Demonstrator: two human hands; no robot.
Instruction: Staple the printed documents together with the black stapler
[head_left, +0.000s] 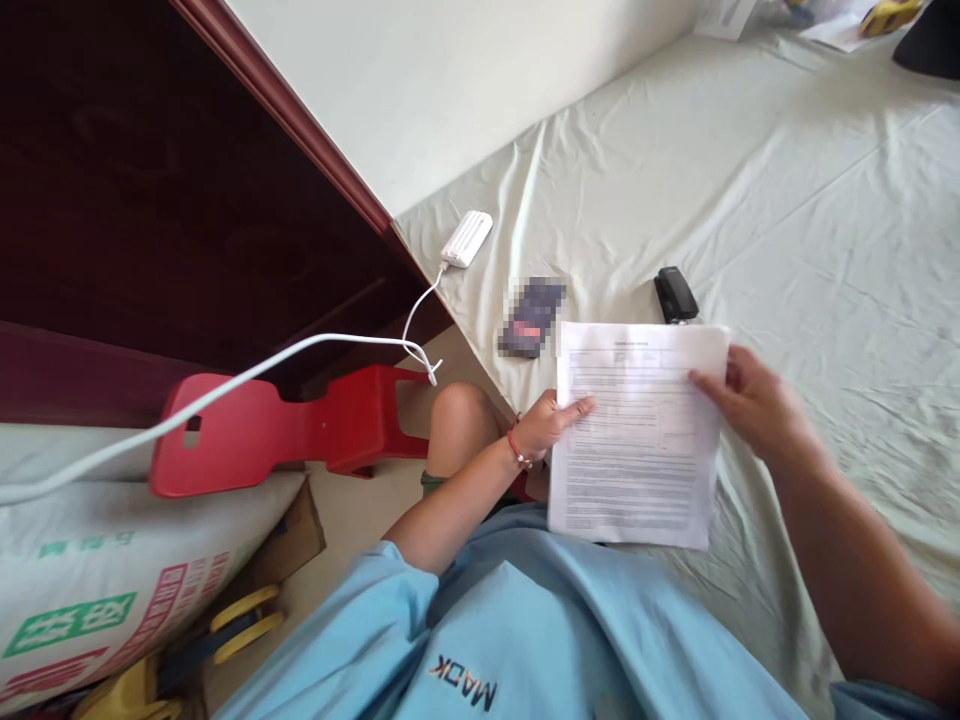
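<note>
A printed sheet of paper [637,440] is held over the edge of a bed covered in a pale green sheet [825,220]. My left hand [551,420] grips the paper's left edge, thumb on top; a red string bracelet is on that wrist. My right hand [754,400] pinches the paper's upper right edge. Just beyond the paper lie a dark phone [531,317] and a small black device [676,294], both on the bed sheet.
A white power bank [467,238] sits at the bed's corner, its white cable [247,375] trailing left over a red plastic stool [277,425]. A printed sack [97,590] lies lower left. A dark wooden wall panel [150,180] stands behind. Papers [724,15] lie at the far end.
</note>
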